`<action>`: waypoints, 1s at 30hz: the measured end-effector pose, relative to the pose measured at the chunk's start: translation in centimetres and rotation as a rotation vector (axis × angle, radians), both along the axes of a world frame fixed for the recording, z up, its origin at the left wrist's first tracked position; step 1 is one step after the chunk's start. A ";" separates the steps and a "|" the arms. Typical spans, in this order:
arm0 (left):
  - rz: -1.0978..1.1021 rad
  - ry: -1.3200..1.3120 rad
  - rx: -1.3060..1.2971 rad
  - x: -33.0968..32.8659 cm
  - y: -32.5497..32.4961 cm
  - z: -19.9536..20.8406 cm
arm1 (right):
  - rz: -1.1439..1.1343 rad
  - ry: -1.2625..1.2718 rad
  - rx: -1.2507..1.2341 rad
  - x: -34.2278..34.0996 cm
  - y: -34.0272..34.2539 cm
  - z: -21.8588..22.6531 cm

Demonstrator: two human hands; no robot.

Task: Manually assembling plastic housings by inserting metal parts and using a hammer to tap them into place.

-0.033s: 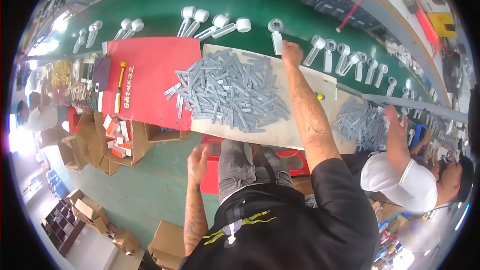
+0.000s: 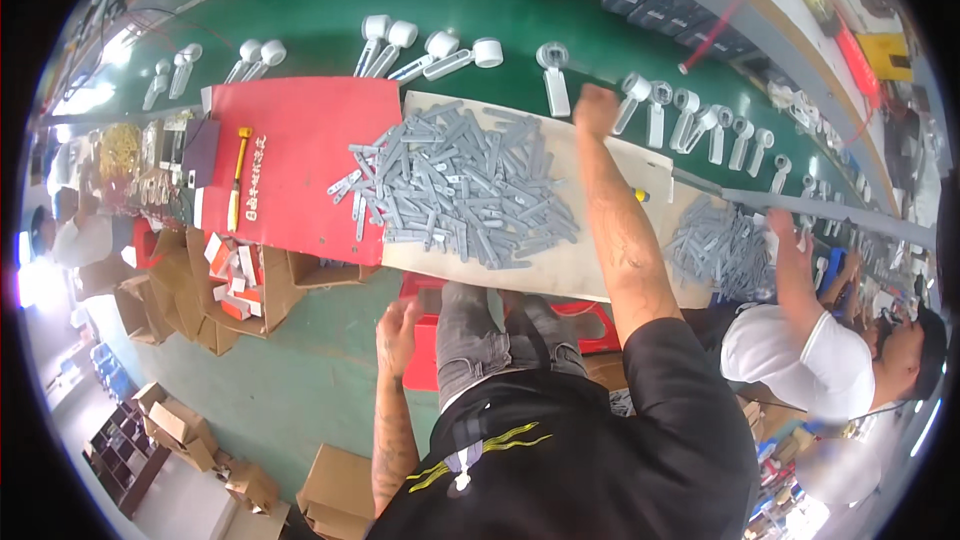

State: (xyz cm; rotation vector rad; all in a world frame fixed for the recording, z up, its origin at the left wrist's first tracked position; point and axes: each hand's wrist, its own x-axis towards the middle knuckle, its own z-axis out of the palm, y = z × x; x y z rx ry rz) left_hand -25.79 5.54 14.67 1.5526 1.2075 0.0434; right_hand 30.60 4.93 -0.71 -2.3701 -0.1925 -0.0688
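Observation:
My right hand [image 2: 597,108] reaches over the far edge of the work surface, its fingers curled and slightly blurred. It is between two white round-headed plastic devices with long handles: one device [image 2: 555,80] stands apart on its left, while another device [image 2: 632,100] lies close on its right. Whether the fingers touch or hold anything is hidden. My left hand [image 2: 397,332] hangs in the air short of the table's near edge, fingers loosely bent and apart, holding nothing I can see. Between the hands lies a heap of flat grey plastic strips [image 2: 460,185].
A red board [image 2: 300,110] carries a yellow-handled screwdriver [image 2: 240,175]. More white devices [image 2: 485,52] lie along the green table. A co-worker in a white shirt [image 2: 800,350] reaches over a second grey heap [image 2: 725,250]. Cardboard boxes [image 2: 280,290] stand at the left.
My right hand has moved rightward, away from the lone white device, which has shifted slightly nearer to me. My left hand has barely moved.

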 end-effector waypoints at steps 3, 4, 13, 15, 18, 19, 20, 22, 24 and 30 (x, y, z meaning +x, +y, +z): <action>0.194 -0.058 -0.117 -2.9 -2.3 -1.8 | -0.199 -0.208 -0.048 2.2 -3.4 0.4; 0.266 -0.092 -0.162 -3.3 -2.6 -2.0 | -0.134 -0.206 0.046 1.2 -3.1 0.9; 0.121 -0.078 -0.090 2.7 1.2 0.7 | 1.104 -0.449 -0.183 -9.9 19.6 6.9; 0.117 -0.128 -0.115 3.2 1.9 1.1 | 1.220 -0.547 -0.394 -10.2 22.0 4.4; 0.345 -0.187 -0.152 2.1 1.0 1.8 | 1.186 -0.569 -0.384 -12.2 23.0 4.7; 0.346 -0.191 -0.161 2.2 1.2 2.6 | 1.142 -0.558 -0.393 -12.5 22.9 5.7; 0.383 -0.222 -0.218 2.4 1.5 3.1 | 1.147 -0.557 -0.402 -12.5 21.7 6.8; 0.455 -0.261 -0.258 2.5 2.0 3.5 | 1.165 -0.564 -0.001 -13.5 18.7 10.7; 0.436 -0.328 -0.275 4.1 3.1 3.5 | 1.199 -0.321 0.196 -15.0 13.7 14.7; 0.481 -0.769 -0.602 15.1 4.5 7.7 | 1.026 0.060 0.399 -23.5 -3.3 21.8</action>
